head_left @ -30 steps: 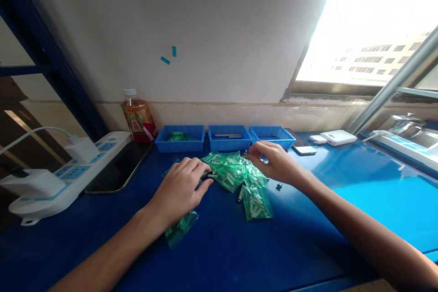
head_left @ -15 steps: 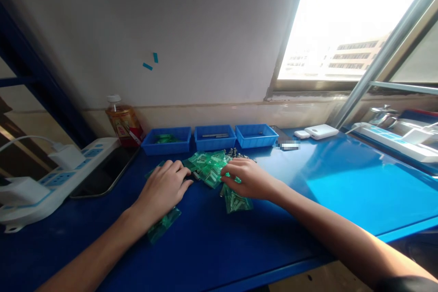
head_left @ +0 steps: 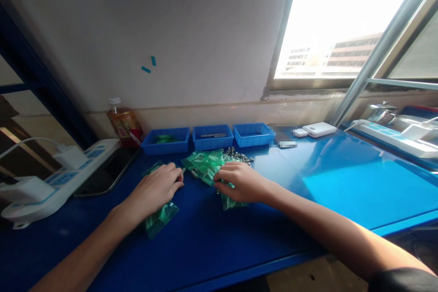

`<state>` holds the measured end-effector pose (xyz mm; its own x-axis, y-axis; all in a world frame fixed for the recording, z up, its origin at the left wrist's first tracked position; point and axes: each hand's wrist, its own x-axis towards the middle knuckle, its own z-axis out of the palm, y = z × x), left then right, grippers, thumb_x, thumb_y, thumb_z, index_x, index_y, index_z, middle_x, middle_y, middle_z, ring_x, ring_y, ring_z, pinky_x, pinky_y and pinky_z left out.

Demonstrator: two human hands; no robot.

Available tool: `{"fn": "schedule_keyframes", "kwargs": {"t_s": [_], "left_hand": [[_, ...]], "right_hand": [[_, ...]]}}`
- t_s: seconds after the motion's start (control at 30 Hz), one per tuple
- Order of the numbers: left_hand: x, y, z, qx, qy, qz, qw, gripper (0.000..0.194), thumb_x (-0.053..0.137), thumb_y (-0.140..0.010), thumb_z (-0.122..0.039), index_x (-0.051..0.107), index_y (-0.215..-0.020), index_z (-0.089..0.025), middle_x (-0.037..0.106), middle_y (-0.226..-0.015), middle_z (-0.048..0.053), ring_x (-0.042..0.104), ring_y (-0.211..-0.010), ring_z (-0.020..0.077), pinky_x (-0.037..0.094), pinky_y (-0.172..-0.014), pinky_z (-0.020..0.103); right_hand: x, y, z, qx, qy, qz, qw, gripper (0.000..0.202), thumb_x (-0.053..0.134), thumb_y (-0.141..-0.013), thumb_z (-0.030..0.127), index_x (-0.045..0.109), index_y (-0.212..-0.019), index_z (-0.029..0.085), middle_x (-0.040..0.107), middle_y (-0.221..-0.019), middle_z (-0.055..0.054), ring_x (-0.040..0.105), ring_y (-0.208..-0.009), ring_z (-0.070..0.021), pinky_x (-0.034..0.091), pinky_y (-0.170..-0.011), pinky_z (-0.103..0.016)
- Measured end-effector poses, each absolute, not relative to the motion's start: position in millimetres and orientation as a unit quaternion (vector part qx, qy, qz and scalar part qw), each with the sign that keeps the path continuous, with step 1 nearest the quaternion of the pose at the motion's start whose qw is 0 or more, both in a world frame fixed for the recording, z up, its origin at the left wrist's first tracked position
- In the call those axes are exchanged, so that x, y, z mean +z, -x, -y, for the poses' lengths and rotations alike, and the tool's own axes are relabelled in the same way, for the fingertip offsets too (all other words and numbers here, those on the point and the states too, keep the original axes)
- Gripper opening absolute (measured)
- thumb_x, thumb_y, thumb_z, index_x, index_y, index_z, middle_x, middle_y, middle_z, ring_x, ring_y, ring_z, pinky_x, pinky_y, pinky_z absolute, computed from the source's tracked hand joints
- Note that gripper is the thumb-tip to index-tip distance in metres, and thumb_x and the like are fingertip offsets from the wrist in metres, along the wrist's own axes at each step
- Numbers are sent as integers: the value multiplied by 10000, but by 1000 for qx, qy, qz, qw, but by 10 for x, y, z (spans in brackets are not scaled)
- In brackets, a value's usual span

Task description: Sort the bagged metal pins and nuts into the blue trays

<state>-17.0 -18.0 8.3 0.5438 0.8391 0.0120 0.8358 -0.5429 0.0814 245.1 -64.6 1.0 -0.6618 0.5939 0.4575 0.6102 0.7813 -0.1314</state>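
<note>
My left hand (head_left: 159, 185) rests palm down with its fingers curled and thumb close to the index finger; whatever lies under them is hidden. Green plastic bags show from beneath it, one beyond the knuckles and another green bag (head_left: 161, 220) nearer me. My right hand (head_left: 239, 181) is closed, thumb and fingertips at the right edge of a pile of green plastic bags (head_left: 201, 162) with small light parts inside. Below that hand lies a further filled green bag (head_left: 233, 202), partly covered. Loose small metal parts (head_left: 236, 154) are scattered behind my right hand.
Three blue trays line the wall: a left tray (head_left: 166, 148) with green bags, a middle tray (head_left: 212, 143) with metal rods, and a right tray (head_left: 251, 140). A bottle (head_left: 123, 123), a phone (head_left: 107, 171) and a power strip (head_left: 68, 175) stand left. Another power strip (head_left: 398, 138) is right.
My left hand has drawn slightly left, its thumb and index finger closer together. My right hand has shifted a little left at the bag pile. The camera view has moved slightly.
</note>
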Motion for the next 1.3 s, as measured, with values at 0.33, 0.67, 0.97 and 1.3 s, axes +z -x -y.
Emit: {"fn": "schedule_keyframes", "kwargs": {"t_s": [0.33, 0.67, 0.97, 1.3], "left_hand": [[193, 260, 188, 9, -859, -506, 79, 156, 529, -819, -367, 615, -808, -238, 670, -847, 29, 632, -819, 248, 394, -656, 302], [110, -161, 493, 226, -852, -367, 295, 209, 450, -936, -383, 549, -1055, -242, 681, -883, -4, 651, -843, 178, 467, -761, 264], [81, -212, 584, 295, -840, -348, 294, 199, 515, -913, -348, 479, -1078, -243, 652, -857, -7, 645, -797, 167, 502, -717, 269], [108, -183, 588, 300, -884, -321, 157, 130, 536, -905, -303, 609, -960, -211, 644, -882, 15, 615, -821, 162, 490, -758, 256]], "right_hand": [[15, -2432, 645, -13, 323, 912, 252, 137, 532, -908, 240, 651, -886, 176, 675, -768, -36, 602, -696, -153, 431, -675, -261], [12, -2351, 729, -91, 303, 899, 303, 191, 502, -929, 279, 595, -1053, 168, 633, -809, -41, 577, -735, -165, 416, -664, -279], [4, -2270, 786, -109, 325, 876, 339, 195, 463, -955, 293, 600, -913, 161, 622, -757, -43, 572, -701, -161, 415, -648, -285], [-20, -2250, 789, -79, 351, 868, 343, 214, 466, -954, 335, 581, -892, 165, 617, -748, -46, 559, -669, -163, 409, -635, -288]]}}
